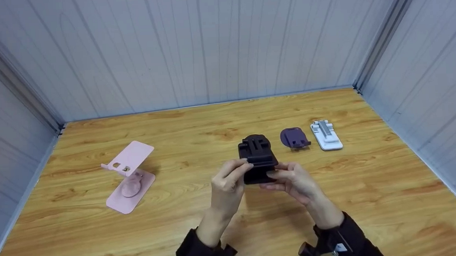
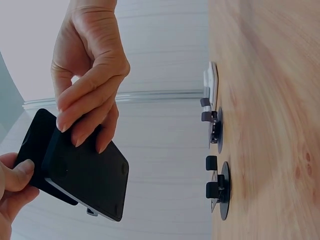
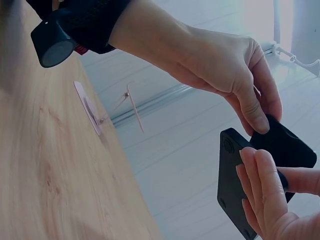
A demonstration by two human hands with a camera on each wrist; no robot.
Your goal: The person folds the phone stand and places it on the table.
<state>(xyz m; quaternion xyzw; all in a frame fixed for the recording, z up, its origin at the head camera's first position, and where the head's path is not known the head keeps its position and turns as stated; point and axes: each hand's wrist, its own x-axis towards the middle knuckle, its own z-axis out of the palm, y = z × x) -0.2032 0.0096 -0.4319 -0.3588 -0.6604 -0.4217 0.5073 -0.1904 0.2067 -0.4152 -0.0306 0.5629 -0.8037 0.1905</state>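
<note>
On the wooden counter (image 1: 201, 208) we see one pink stand (image 1: 130, 175) unfolded, while our left hand (image 1: 227, 183) and right hand (image 1: 292, 181) pinch the black stand (image 1: 256, 154), purple stand (image 1: 294, 138) and white stand (image 1: 326, 134) folded beyond.

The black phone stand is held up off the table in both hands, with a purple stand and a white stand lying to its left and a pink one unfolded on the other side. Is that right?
Not quite: the head view shows the purple stand and white stand to the right of the black phone stand, and the pink one unfolded on the left. The left hand and right hand do hold it above the table.
</note>
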